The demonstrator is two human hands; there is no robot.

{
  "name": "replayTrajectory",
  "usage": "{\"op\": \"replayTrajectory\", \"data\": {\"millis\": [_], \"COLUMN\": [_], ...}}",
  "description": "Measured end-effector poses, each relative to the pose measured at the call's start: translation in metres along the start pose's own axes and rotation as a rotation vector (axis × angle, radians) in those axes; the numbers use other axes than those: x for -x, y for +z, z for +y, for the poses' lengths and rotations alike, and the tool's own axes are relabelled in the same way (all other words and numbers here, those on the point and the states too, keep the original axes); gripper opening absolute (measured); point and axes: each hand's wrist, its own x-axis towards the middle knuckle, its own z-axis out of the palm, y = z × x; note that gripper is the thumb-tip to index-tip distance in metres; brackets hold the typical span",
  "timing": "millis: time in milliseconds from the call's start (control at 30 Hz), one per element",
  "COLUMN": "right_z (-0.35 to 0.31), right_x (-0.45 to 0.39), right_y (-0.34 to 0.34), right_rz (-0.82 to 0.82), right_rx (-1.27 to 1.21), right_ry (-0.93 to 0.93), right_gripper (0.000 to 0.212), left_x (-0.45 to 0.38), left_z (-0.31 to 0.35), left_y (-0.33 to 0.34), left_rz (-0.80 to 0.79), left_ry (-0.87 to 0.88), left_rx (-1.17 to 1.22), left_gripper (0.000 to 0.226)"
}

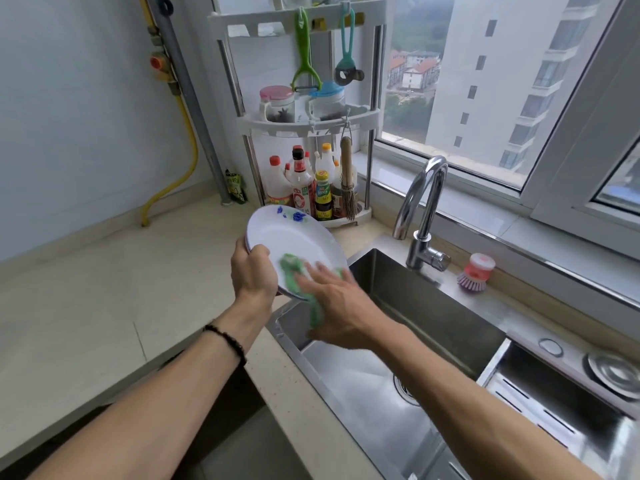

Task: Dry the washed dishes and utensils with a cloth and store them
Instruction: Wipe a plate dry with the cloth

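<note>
You're at a pale, smooth table in a kitchen corner, w/ a big window on the right. A shiny metal sink sits under your arms, curved tap behind it. Your left hand grips the rim of a round white plate, tilted over the sink's left edge. Your right hand, fingers flat, presses a soft green cloth on the plate.

Left hand gripping tilted white plate above sink; right hand pressing green cloth against it.
</note>
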Motion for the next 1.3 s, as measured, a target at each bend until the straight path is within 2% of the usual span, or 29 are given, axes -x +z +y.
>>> {"op": "replayTrajectory", "data": {"millis": [67,133,233,300,367,500,600,667,767,933,1000,1067,1200,1300], "right_z": [-0.006,0.011,0.022,0.006,-0.002,0.029,0.003,-0.008,0.018,0.03,0.019,0.004,-0.029,-0.024], "right_x": [0.006,0.008,0.007,0.008,0.012,0.009,0.011,0.018,0.023,0.025,0.018,0.007,0.002,0.01], "right_y": [0.005,0.008,0.006,0.01,0.012,0.002,0.004,0.01,0.008,0.0,-0.005,-0.011,-0.006,-0.003], "right_rz": [-0.017,-0.016,-0.003,-0.003,-0.022,0.002,0.036,0.036,0.099,0.148,0.199,0.222,0.289,0.162], "right_rx": [-0.034,0.028,0.085,0.018,-0.016,0.141,0.053,-0.013,0.107,0.266,0.289,0.3,0.134,0.005], "right_ry": [-0.07,-0.037,0.057,-0.001,-0.062,0.063,0.011,-0.056,-0.023,-0.028,0.005,0.07,0.106,-0.006], "right_gripper": [0.101,0.101,0.107,0.107,0.1,0.097,0.1,0.092,0.081,0.059,0.043,0.038,0.053,0.074], "left_x": [-0.003,-0.004,0.0,0.0,-0.003,-0.002,-0.001,-0.004,-0.009,-0.016,-0.008,0.003,0.015,0.009], "left_z": [0.0,0.002,0.001,0.0,0.0,0.0,-0.001,0.001,0.007,0.009,0.002,-0.012,-0.014,-0.008], "left_y": [-0.003,-0.005,-0.003,-0.003,-0.005,-0.005,0.0,-0.002,-0.012,-0.018,-0.012,0.0,0.013,0.006], "left_rz": [-0.046,-0.112,-0.083,-0.053,-0.091,-0.116,-0.073,-0.112,-0.193,-0.262,-0.247,-0.205,-0.043,-0.074], "left_ry": [-0.016,0.014,0.026,-0.007,-0.031,-0.004,-0.055,-0.093,-0.184,-0.351,-0.308,-0.213,-0.019,0.085], "left_rx": [0.017,-0.065,-0.094,-0.058,-0.041,-0.073,-0.014,-0.038,-0.108,-0.037,0.015,0.069,0.134,0.034], "left_gripper": [0.029,0.023,0.027,0.028,0.025,0.027,0.031,0.027,0.02,0.034,0.038,0.047,0.068,0.07]}}
